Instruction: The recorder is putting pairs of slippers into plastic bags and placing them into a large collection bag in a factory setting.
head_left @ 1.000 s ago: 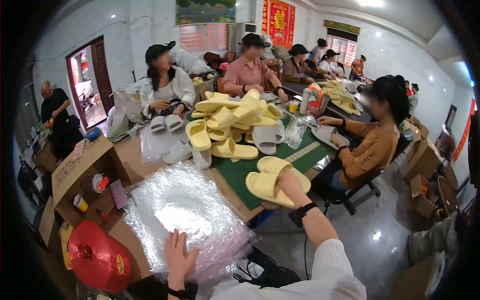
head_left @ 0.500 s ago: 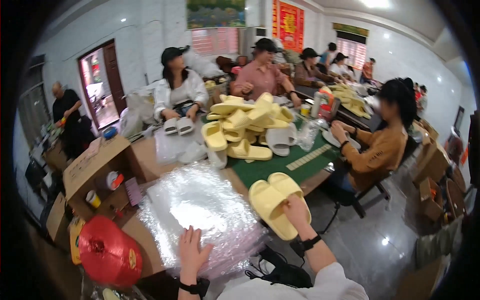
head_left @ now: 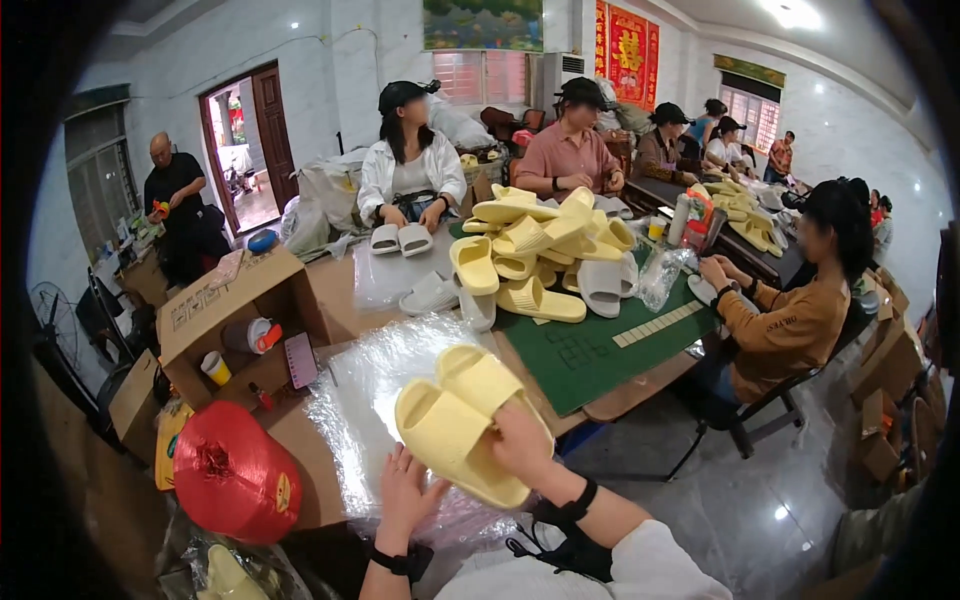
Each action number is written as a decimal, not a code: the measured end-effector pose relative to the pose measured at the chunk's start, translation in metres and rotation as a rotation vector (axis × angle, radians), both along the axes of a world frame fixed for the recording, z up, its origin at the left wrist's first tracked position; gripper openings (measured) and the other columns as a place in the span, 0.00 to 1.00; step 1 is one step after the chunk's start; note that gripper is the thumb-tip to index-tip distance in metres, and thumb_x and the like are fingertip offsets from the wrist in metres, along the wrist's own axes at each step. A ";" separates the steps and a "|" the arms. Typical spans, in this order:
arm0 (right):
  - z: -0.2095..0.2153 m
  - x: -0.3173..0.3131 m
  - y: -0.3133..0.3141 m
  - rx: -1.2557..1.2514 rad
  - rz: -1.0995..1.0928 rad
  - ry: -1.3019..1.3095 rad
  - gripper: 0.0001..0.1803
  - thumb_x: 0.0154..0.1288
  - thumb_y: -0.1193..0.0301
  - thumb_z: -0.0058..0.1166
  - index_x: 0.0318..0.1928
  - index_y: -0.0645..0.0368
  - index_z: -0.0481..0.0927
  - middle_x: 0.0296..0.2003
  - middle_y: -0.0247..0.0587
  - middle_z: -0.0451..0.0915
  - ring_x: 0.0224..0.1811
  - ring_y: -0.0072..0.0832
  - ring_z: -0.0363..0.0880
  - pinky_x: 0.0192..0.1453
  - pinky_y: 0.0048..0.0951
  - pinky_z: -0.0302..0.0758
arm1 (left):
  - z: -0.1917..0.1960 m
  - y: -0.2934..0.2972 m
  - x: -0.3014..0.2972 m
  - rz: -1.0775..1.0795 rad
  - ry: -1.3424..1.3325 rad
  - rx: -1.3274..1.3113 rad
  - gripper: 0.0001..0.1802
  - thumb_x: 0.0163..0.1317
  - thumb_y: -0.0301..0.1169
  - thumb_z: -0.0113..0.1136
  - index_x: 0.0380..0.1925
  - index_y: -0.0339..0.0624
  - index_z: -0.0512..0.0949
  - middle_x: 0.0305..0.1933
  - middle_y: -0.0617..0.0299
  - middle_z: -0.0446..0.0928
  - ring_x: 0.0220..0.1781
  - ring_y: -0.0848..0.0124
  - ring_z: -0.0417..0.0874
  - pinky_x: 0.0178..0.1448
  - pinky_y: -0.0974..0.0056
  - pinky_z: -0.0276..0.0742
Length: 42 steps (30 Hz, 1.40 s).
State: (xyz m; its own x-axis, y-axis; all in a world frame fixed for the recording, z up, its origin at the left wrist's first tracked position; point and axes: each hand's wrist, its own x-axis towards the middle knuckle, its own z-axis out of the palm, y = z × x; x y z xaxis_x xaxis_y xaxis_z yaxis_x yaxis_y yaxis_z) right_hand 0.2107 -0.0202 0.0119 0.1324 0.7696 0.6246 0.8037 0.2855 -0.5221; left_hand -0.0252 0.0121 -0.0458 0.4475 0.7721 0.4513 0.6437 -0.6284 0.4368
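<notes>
A pair of pale yellow slide slippers (head_left: 450, 415), side by side, is gripped in my right hand (head_left: 522, 445), its fingers closed round their near side. The slippers hang over a stack of clear plastic bags (head_left: 360, 370) and cover part of it. My left hand (head_left: 405, 495) is open at the near part of the stack, thumb apart from the fingers, close to the slippers' lower left side. Whether its fingertips press on the plastic I cannot tell.
Yellow and white slippers (head_left: 540, 235) are heaped on a green mat (head_left: 560, 360). At left stand an open carton (head_left: 240, 290) and a red twine roll (head_left: 230, 475). Co-workers sit across the table, one holding white slippers (head_left: 400, 238); another person in brown (head_left: 780, 320) sits at right.
My right hand has brought the yellow slippers leftward from beside the table to above the plastic bags. My left hand has shifted slightly right and down in the picture. The view has turned left.
</notes>
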 end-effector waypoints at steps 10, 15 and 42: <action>-0.059 -0.017 0.027 -0.162 0.063 -0.181 0.15 0.61 0.67 0.56 0.44 0.62 0.72 0.40 0.49 0.73 0.46 0.45 0.74 0.47 0.42 0.75 | -0.007 0.002 -0.002 -0.004 0.021 0.007 0.34 0.50 0.46 0.68 0.56 0.39 0.77 0.63 0.44 0.72 0.67 0.42 0.67 0.76 0.43 0.54; -0.058 -0.018 0.026 -0.178 0.062 -0.158 0.14 0.61 0.67 0.56 0.43 0.62 0.72 0.40 0.49 0.73 0.46 0.46 0.73 0.48 0.43 0.74 | -0.009 0.001 0.000 0.011 -0.005 -0.015 0.35 0.48 0.46 0.70 0.55 0.40 0.77 0.63 0.44 0.73 0.68 0.41 0.67 0.75 0.43 0.55; -0.058 -0.021 0.022 -0.145 0.028 -0.174 0.14 0.59 0.66 0.58 0.39 0.62 0.72 0.39 0.50 0.73 0.45 0.47 0.73 0.49 0.44 0.73 | -0.013 -0.004 -0.001 0.039 -0.019 0.038 0.33 0.50 0.46 0.68 0.54 0.41 0.78 0.61 0.45 0.74 0.68 0.46 0.68 0.75 0.42 0.55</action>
State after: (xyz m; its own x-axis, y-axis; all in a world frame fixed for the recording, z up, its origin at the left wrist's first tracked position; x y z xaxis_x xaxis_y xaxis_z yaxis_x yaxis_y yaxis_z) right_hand 0.1896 0.0013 -0.0463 0.0100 0.8547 0.5191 0.8781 0.2408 -0.4134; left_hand -0.0266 0.0076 -0.0585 0.4087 0.7710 0.4884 0.6600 -0.6193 0.4254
